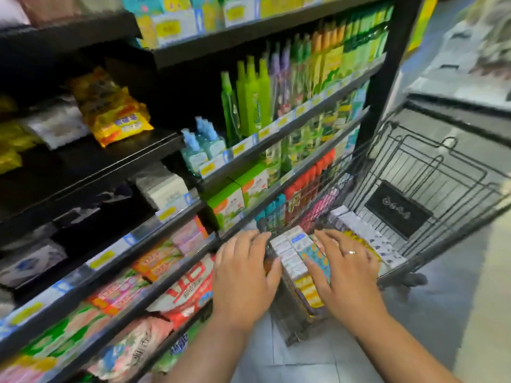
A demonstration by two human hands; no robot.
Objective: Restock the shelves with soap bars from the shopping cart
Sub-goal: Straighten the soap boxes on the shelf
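Both left hand [243,275] and right hand [344,272] spread straight fingers over soap bars [293,254].

- Left hand [243,275]: palm down, fingers stretched forward and close together, thumb angled right.
- Right hand [343,269]: just to its right, palm down, fingers spread, a ring [351,252] on one finger.
- Left forearm [210,349] and right forearm [387,341]: bare, reaching from the near edge.

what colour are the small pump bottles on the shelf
The small plastic pump bottles are pale blue; the head view shows them.
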